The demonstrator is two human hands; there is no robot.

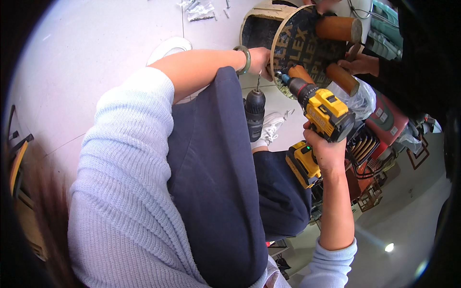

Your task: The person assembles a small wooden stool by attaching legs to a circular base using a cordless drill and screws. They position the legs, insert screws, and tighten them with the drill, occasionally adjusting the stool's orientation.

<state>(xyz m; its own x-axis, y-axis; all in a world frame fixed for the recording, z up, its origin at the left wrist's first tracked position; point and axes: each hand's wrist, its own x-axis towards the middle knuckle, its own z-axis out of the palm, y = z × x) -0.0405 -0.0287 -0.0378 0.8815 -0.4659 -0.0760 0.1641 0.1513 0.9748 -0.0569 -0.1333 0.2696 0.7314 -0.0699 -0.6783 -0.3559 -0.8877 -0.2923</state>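
A round stool seat (307,48) with a black, gold-lettered underside and a pale rim is tipped on its side at the upper right. Several brown wooden legs (338,30) stick out from it. My left hand (260,61), with a bangle at the wrist, grips its near rim; the fingertips are partly hidden. My right hand (327,148) is closed round the handle of a yellow and black cordless drill (326,111). The drill's tip (284,78) is at the seat's lower edge; exact contact is unclear. A second, dark drill (255,115) with a bit points up beside my knee.
Another person's hand (361,63) steadies a leg from the right, and a second hand touches the top. Loose screws and a plastic bag (199,10) lie on the tiled floor (120,29). Red containers (386,120) and stacked chairs stand at the right.
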